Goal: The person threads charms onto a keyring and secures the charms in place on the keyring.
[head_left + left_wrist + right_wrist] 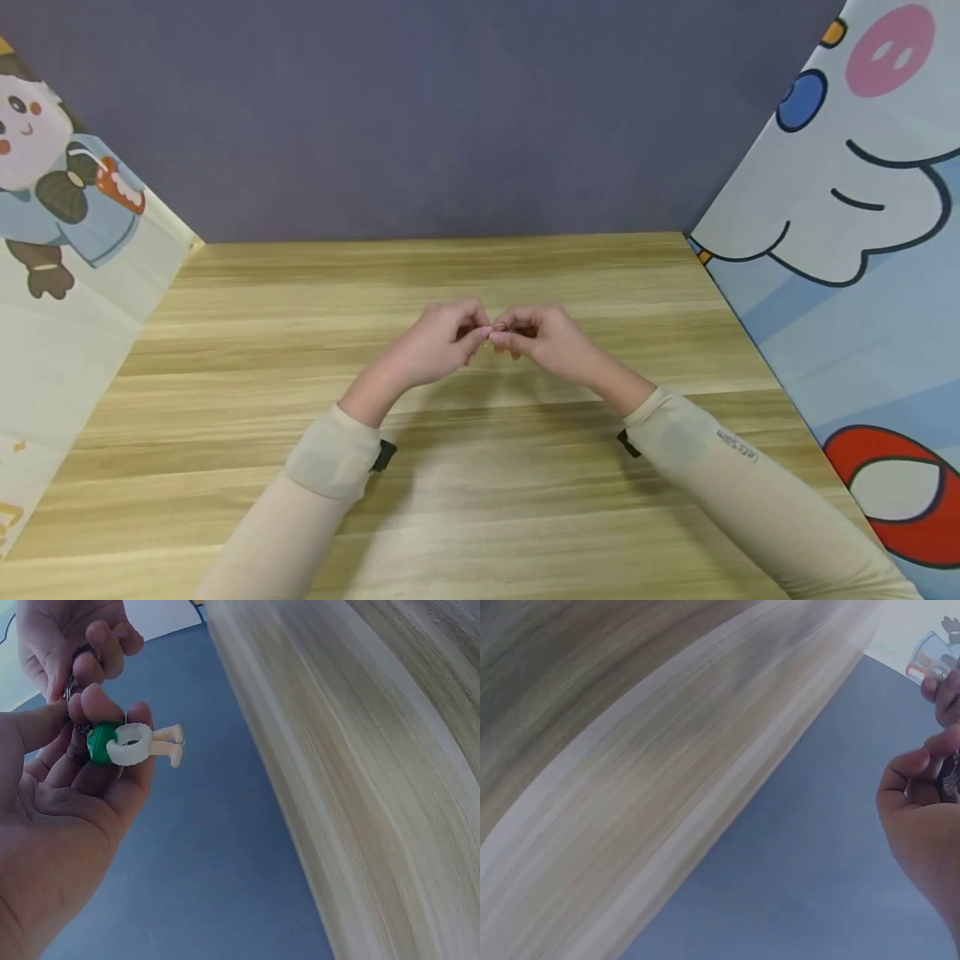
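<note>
Between both hands (442, 337) (553, 342), a figurine keychain (129, 748)

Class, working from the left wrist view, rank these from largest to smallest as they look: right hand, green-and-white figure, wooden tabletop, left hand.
1. Wooden tabletop
2. Left hand
3. Right hand
4. Green-and-white figure

The left hand is nearer the camera, so only apparent size is ranked.

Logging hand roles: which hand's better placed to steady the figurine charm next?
Probably the left hand: the green-and-white figurine charm lies against its curled fingers, while the right hand pinches by the metal fitting.
</note>
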Demonstrator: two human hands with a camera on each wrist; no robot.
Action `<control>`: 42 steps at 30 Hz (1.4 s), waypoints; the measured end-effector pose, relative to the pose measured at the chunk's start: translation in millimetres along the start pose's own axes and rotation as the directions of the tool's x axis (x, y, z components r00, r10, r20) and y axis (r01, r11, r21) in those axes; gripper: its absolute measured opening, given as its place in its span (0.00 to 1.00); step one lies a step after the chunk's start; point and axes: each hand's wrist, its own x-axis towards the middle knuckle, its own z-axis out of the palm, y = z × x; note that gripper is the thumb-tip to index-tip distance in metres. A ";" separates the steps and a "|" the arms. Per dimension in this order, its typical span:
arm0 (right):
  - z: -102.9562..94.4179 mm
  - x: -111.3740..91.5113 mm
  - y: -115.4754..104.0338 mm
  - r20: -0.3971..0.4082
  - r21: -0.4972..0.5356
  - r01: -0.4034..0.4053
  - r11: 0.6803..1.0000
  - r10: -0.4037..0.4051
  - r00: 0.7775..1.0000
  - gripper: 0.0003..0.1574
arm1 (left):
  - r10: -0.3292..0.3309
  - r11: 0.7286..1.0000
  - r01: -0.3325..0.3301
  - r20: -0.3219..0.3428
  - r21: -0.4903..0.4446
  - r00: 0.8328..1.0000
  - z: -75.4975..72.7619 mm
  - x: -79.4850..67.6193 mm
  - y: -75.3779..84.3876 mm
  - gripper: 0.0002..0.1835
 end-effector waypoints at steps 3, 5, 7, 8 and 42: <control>-2.3 -1.8 0.5 0.042 -0.025 -0.014 1.000 0.015 0.999 0.12 | 0.036 0.999 -0.036 -0.006 0.041 0.999 2.2 -0.4 -2.3 0.07; -3.5 -3.1 0.5 0.057 -0.046 -0.007 0.999 0.010 0.998 0.10 | 0.075 0.994 -0.074 -0.005 0.076 0.997 2.9 -1.1 -3.3 0.07; -4.8 -4.1 -0.1 0.074 -0.071 0.007 0.997 -0.001 0.997 0.09 | 0.121 0.986 -0.120 0.000 0.119 0.993 3.0 -1.5 -3.6 0.06; -5.6 -4.6 -0.7 0.083 -0.086 0.010 0.996 -0.003 0.997 0.08 | 0.141 0.980 -0.140 0.008 0.143 0.990 2.8 -1.7 -3.3 0.06; -0.8 -3.4 -9.8 -0.052 -0.093 -0.050 0.994 0.045 0.998 0.11 | 0.454 0.805 -0.343 -0.130 0.485 0.881 10.9 -6.1 -5.3 0.07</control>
